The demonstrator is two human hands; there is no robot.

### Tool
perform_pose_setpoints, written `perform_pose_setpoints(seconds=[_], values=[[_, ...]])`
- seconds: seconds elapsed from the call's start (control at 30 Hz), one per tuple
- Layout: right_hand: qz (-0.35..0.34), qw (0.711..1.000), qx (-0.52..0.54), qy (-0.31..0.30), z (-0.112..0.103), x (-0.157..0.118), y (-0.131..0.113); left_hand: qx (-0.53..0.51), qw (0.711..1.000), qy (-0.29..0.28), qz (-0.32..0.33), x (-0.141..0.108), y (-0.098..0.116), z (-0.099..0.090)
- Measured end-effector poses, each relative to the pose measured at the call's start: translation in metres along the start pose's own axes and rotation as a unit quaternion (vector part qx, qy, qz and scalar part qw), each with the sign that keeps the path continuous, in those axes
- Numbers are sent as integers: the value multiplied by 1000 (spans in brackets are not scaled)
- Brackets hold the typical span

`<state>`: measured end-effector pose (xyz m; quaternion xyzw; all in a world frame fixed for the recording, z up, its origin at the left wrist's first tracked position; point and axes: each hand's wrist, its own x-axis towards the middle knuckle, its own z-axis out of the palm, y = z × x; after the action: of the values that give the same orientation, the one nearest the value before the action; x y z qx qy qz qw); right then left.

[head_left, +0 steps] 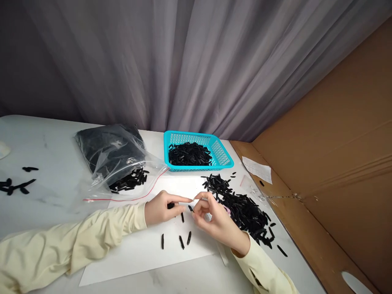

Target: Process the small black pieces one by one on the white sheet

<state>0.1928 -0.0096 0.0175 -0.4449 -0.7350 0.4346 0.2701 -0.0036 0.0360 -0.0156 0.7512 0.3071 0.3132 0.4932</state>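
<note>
Over a white sheet (128, 253), my left hand (161, 208) has its index finger stretched toward my right hand and its thumb apart below. Dark pieces show under its palm. My right hand (211, 216) pinches a small black piece (190, 208) at its thumb tip; its index fingertip nearly meets my left index finger. Below the hands, black strips (162, 241) lie on the sheet, one (189, 237) further right. A big pile of black pieces (245, 210) spreads to the right of my right hand.
A turquoise basket (200, 168) of black pieces stands at the back. Left of it lies a clear zip bag (116, 151) with dark contents, black pieces beside its opening. More black pieces (18, 187) are far left. A paper slip (257, 169) lies by the cardboard wall (337, 134).
</note>
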Motion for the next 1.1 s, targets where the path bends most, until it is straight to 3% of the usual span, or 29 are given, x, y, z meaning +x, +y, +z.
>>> perform_pose_setpoints(seconds=[0.17, 0.37, 0.5, 0.6, 0.8, 0.97, 1.1], values=[[24, 983, 181, 26, 9, 1, 0, 80, 992, -5, 94, -4, 3, 1], [73, 912, 400, 52, 12, 4, -2, 120, 983, 19, 137, -7, 7, 3], [107, 864, 489, 52, 11, 7, -3, 132, 977, 38, 161, -9, 9, 4], [123, 844, 520, 48, 11, 8, -2, 134, 974, 58, 174, -10, 8, 4], [134, 848, 512, 36, 10, 7, 5, 132, 971, 70, 186, -10, 6, 6], [139, 874, 464, 21, 9, 5, 9, 139, 975, 64, 160, -10, 3, 5], [129, 875, 466, 18, 9, 4, 6, 134, 979, 52, 142, -11, 1, 5]])
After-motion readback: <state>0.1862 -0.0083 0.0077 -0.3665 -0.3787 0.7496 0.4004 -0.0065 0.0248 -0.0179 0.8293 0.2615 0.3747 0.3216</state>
